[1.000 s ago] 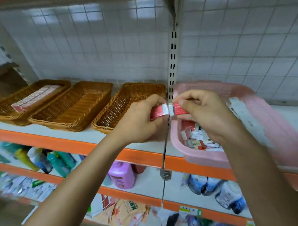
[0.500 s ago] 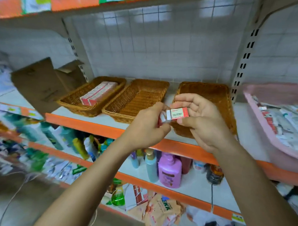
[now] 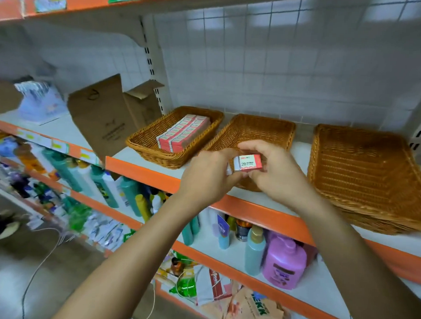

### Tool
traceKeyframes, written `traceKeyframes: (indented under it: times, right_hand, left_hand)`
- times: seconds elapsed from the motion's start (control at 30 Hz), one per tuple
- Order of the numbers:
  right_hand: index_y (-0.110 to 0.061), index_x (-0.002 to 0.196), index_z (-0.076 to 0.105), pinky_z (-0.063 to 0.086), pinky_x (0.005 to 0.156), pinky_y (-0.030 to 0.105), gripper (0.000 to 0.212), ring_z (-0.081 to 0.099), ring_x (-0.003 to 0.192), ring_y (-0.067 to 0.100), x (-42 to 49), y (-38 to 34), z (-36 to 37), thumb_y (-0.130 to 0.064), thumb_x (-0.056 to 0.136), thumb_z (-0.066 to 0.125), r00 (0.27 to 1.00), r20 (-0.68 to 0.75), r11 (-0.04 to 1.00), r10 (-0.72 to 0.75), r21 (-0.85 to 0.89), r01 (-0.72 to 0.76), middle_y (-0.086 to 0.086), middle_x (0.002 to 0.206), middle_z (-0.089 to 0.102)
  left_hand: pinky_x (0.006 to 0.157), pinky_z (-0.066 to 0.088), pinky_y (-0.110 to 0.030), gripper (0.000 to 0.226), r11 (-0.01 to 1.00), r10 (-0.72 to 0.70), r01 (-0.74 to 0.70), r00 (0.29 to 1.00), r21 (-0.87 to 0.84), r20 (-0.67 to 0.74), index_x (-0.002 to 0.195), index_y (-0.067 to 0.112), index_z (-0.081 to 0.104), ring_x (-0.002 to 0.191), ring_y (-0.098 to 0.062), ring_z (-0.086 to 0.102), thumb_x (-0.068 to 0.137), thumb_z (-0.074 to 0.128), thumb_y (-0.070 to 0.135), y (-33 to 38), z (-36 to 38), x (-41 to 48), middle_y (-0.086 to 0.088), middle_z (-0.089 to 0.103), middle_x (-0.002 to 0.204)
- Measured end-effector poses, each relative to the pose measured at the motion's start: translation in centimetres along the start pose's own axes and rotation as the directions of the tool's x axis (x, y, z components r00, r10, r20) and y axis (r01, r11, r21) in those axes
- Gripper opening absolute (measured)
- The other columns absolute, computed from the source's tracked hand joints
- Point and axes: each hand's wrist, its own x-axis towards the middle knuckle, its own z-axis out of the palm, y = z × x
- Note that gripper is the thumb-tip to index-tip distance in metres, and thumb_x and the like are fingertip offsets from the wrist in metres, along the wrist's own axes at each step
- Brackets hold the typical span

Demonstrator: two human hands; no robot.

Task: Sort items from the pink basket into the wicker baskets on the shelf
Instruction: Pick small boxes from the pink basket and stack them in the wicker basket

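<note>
1. Small red-and-white eraser packet (image 3: 248, 162), printed 2B, is what I am sorting. I hold it in the air in front of the long white shelf with an orange front edge (image 3: 299, 151), the largest thing here.
2. Three shallow brown wicker baskets sit side by side on that shelf. The right-hand wicker basket (image 3: 366, 169) and the middle wicker basket (image 3: 258, 130) look empty. The left-hand wicker basket (image 3: 146, 146) holds neat rows of matching red-and-white packets (image 3: 184, 132).
3. A torn brown cardboard flap (image 3: 106, 117) leans just beside the left-hand wicker basket.
4. My left hand (image 3: 209, 176) pinches the eraser packet's left end. My right hand (image 3: 273, 176) curls over its top with the thumb beneath. Both are clamped on it, just in front of the middle wicker basket's near rim.
5. I expect the eraser packet to be light and stiff, with a smooth printed sleeve that could slip. I would grip it by its long edges rather than its ends. Then I would lay it flat against the rows in the left-hand wicker basket, since those look like its match. I cannot tell whether a second packet hides behind it.
</note>
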Motion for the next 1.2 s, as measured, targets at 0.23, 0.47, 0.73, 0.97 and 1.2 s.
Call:
traceKeyframes:
  times: [0.23,0.47,0.73,0.97,1.2]
  right_hand:
    - [-0.021,0.124,0.054,0.041,0.094,0.033,0.04,0.048,0.114,0.022,7.9,-0.5,2.8,-0.009,0.086,0.054,0.975,0.072,0.81,-0.211,-0.545,0.215,0.0,0.12,0.055]
    - [-0.015,0.12,0.055,0.04,0.09,0.032,0.032,0.048,0.111,0.024,14.6,-1.1,4.5,-0.023,0.089,0.056,0.955,0.167,0.701,-0.246,-0.65,0.294,0.004,0.117,0.054]
    - [-0.015,0.104,0.062,0.046,0.078,0.033,0.019,0.058,0.099,0.028,21.0,-0.5,7.1,-0.018,0.085,0.06,0.983,0.145,0.754,-0.115,-0.631,0.181,0.007,0.104,0.063]
    - [-0.017,0.117,0.062,0.041,0.083,0.025,0.029,0.056,0.11,0.023,26.2,0.6,10.4,-0.022,0.089,0.058,0.993,0.054,0.815,0.107,-0.577,-0.057,0.005,0.122,0.061]
    - [-0.012,0.119,0.06,0.043,0.09,0.03,0.033,0.056,0.113,0.026,29.8,1.6,13.9,-0.029,0.091,0.059,0.96,-0.063,0.786,0.273,-0.562,-0.26,0.009,0.127,0.058]
  left_hand:
    - [0.068,0.047,-0.035,0.038,0.985,-0.027,0.031,0.999,0.171,-0.027,0.117,0.027,0.061,0.094,-0.028,0.062,0.086,0.059,0.049,-6.3,-0.9,5.2,-0.004,0.069,0.102]
    - [0.066,0.041,-0.032,0.035,0.98,0.008,0.001,0.999,0.198,-0.048,0.113,0.023,0.063,0.094,-0.027,0.061,0.087,0.057,0.047,-10.8,-1.2,9.7,-0.003,0.068,0.101]
    - [0.071,0.047,-0.034,0.043,0.992,-0.022,0.01,0.996,0.127,0.087,0.12,0.019,0.056,0.093,-0.027,0.063,0.082,0.068,0.036,-16.3,-0.6,14.6,-0.005,0.067,0.105]
    - [0.066,0.036,-0.024,0.033,0.998,-0.06,0.066,0.948,-0.008,0.314,0.114,0.008,0.046,0.095,-0.026,0.06,0.087,0.059,0.02,-22.1,0.2,18.1,-0.01,0.061,0.103]
    - [0.07,0.04,-0.028,0.027,0.998,-0.013,0.037,0.93,-0.058,0.367,0.111,0.013,0.047,0.093,-0.021,0.057,0.088,0.059,0.02,-26.6,0.8,21.2,-0.005,0.058,0.101]
